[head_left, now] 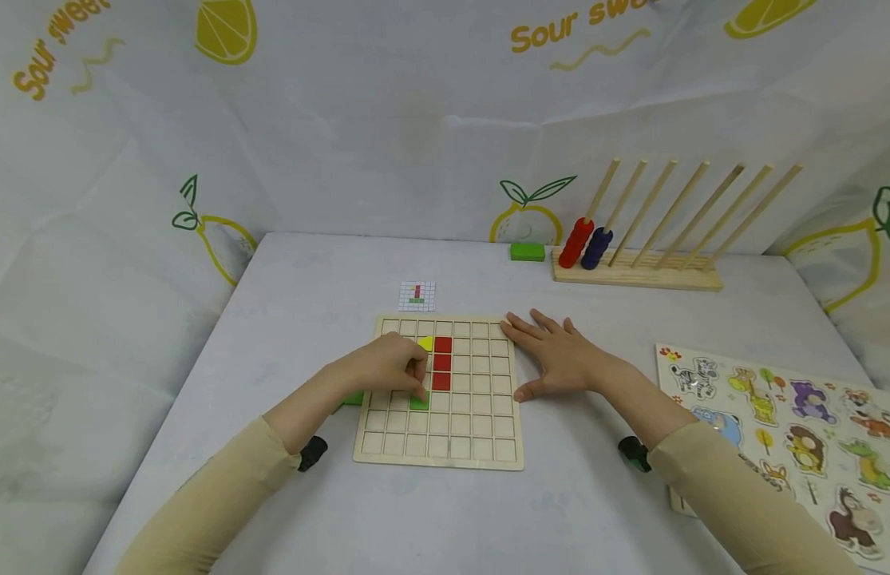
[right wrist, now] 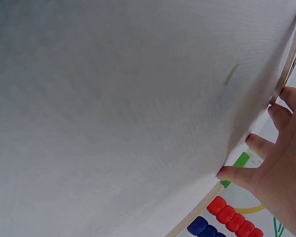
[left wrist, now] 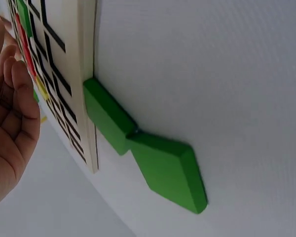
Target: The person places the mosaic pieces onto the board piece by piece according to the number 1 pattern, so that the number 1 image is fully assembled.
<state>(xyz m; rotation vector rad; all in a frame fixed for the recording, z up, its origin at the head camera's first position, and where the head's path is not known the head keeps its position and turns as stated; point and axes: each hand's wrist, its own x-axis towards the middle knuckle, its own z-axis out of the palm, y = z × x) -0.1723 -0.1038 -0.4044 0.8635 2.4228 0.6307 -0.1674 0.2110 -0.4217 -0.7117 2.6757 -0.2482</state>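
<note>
My left hand (head_left: 387, 366) is over the left half of a wooden grid board (head_left: 480, 453), fingers curled. A fingertip overlaps the upper edge of a green square tile (head_left: 419, 403) lying in a cell; whether I pinch it I cannot tell. Three red square tiles (head_left: 442, 362) form a column, with a yellow tile (head_left: 426, 343) left of the top one, partly behind my fingers. Two green tiles (left wrist: 163, 170) lie at the board's left edge in the left wrist view. My right hand (head_left: 559, 355), fingers spread, rests along the board's right edge.
A small pattern card (head_left: 417, 296) lies beyond the board. Behind it, right of centre, are a green block (head_left: 527, 252) and a peg abacus (head_left: 638, 275) with red and blue beads. An animal puzzle board (head_left: 782, 419) lies at the right, partly under my right forearm.
</note>
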